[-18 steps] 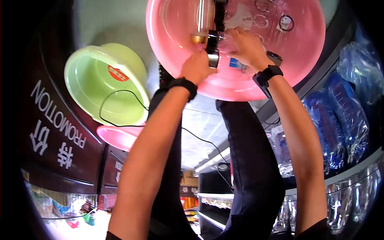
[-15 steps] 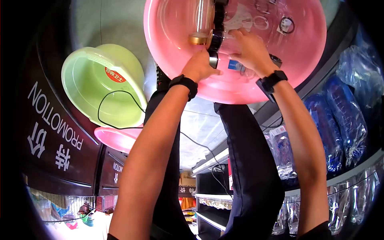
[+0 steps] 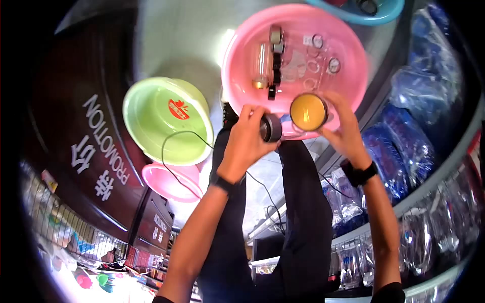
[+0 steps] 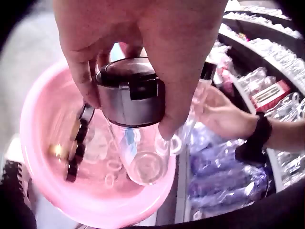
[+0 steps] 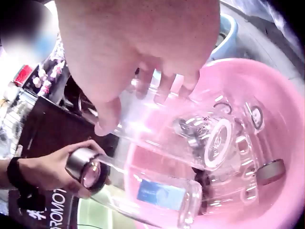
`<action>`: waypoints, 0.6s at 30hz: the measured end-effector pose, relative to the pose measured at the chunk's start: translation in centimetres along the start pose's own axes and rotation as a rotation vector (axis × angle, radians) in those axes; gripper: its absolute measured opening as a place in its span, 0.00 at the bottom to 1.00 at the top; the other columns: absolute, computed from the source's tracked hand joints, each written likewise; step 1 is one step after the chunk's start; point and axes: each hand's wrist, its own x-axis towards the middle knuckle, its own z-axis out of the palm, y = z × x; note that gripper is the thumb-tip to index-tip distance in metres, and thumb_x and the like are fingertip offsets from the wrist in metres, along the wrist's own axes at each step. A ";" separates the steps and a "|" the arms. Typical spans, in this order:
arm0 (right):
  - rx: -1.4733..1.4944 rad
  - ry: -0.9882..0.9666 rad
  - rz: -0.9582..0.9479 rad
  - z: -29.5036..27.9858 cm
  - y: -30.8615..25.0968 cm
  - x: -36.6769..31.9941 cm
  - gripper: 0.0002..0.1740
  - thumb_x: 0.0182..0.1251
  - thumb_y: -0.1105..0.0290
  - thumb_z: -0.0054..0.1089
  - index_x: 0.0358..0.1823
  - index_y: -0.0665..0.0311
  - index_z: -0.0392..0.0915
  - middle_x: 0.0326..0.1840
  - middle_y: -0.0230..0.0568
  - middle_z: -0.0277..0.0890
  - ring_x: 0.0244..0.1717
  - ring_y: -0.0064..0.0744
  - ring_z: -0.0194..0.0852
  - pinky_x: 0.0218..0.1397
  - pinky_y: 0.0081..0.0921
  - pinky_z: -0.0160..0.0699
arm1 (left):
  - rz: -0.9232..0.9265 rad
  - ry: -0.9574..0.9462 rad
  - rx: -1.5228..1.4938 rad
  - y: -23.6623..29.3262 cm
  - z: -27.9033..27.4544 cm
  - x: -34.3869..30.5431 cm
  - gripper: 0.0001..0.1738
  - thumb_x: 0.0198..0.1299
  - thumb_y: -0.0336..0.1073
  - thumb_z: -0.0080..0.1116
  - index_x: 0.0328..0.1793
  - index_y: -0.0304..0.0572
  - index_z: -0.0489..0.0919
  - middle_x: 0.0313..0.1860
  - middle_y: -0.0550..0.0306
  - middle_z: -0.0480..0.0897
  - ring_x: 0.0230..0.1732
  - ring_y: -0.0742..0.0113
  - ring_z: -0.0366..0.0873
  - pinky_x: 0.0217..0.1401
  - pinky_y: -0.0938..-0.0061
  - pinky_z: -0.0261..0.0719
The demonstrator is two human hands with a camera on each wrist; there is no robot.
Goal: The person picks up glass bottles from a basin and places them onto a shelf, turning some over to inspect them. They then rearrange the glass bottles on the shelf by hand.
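Note:
My left hand (image 3: 245, 141) grips a clear bottle (image 4: 143, 162) by its dark and silver cap (image 4: 131, 102), fingers and thumb on opposite sides. A blue label (image 5: 161, 194) shows at this bottle's side in the right wrist view. My right hand (image 3: 348, 134) holds a second clear bottle (image 5: 162, 143), whose round gold-coloured end (image 3: 308, 112) with a dark rim faces up in the head view. Both bottles hang over the near part of a pink basin (image 3: 352, 60). Several more clear bottles with dark caps (image 3: 276, 61) lie inside it, one with a gold cap (image 3: 260, 84).
A green basin (image 3: 151, 126) and a smaller pink basin (image 3: 172, 187) stand to the left, with a black cable (image 3: 174, 133) across them. A blue basin (image 3: 371, 19) is beyond. Plastic-wrapped blue goods (image 3: 389, 151) line the right, and dark promotion panels (image 3: 96, 146) the left.
Both hands were down among the bottles in the pink basin. They have come up and towards the body, each now with a bottle. The head view has shifted, and the blue basin shows.

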 end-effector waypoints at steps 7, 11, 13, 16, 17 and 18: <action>0.013 0.152 -0.088 -8.2 -19.0 -9.1 0.42 0.46 0.79 0.70 0.69 0.67 0.70 0.67 0.55 0.72 0.69 0.59 0.70 0.73 0.44 0.68 | 0.098 0.309 -0.006 19.1 -16.5 -16.6 0.37 0.33 0.25 0.81 0.56 0.45 0.80 0.53 0.50 0.74 0.55 0.48 0.79 0.58 0.61 0.80; 0.075 0.187 -0.050 -12.3 -30.8 -16.4 0.40 0.47 0.78 0.71 0.68 0.67 0.72 0.67 0.53 0.73 0.70 0.54 0.72 0.74 0.41 0.68 | 0.280 0.525 0.002 28.8 -22.1 -27.1 0.38 0.33 0.25 0.82 0.58 0.45 0.80 0.54 0.50 0.73 0.56 0.49 0.77 0.56 0.61 0.81; 0.087 0.242 -0.072 -13.4 -35.2 -20.3 0.40 0.47 0.75 0.76 0.67 0.67 0.72 0.66 0.52 0.74 0.68 0.54 0.73 0.72 0.41 0.70 | 0.393 0.590 0.028 33.3 -24.7 -31.7 0.39 0.35 0.27 0.82 0.59 0.45 0.80 0.55 0.50 0.72 0.57 0.51 0.76 0.56 0.63 0.80; 0.020 0.365 -0.141 -14.8 -40.7 -25.5 0.43 0.48 0.66 0.84 0.66 0.69 0.71 0.63 0.50 0.75 0.65 0.51 0.74 0.70 0.39 0.71 | 0.531 0.634 -0.080 39.3 -27.5 -37.5 0.41 0.36 0.29 0.82 0.63 0.44 0.78 0.56 0.49 0.73 0.57 0.54 0.77 0.56 0.64 0.80; 0.005 0.410 -0.150 -15.4 -42.3 -26.9 0.43 0.48 0.66 0.84 0.66 0.69 0.71 0.62 0.50 0.75 0.65 0.51 0.74 0.70 0.38 0.70 | 0.691 0.681 0.033 40.5 -28.6 -38.4 0.44 0.36 0.30 0.83 0.65 0.41 0.75 0.56 0.49 0.74 0.55 0.55 0.79 0.57 0.65 0.80; 0.010 0.467 -0.149 -15.7 -43.5 -28.2 0.44 0.47 0.66 0.85 0.66 0.69 0.71 0.62 0.48 0.75 0.64 0.48 0.74 0.70 0.36 0.70 | 0.756 0.670 -0.113 41.6 -28.8 -39.1 0.46 0.36 0.30 0.84 0.66 0.40 0.73 0.56 0.49 0.75 0.55 0.56 0.79 0.58 0.66 0.80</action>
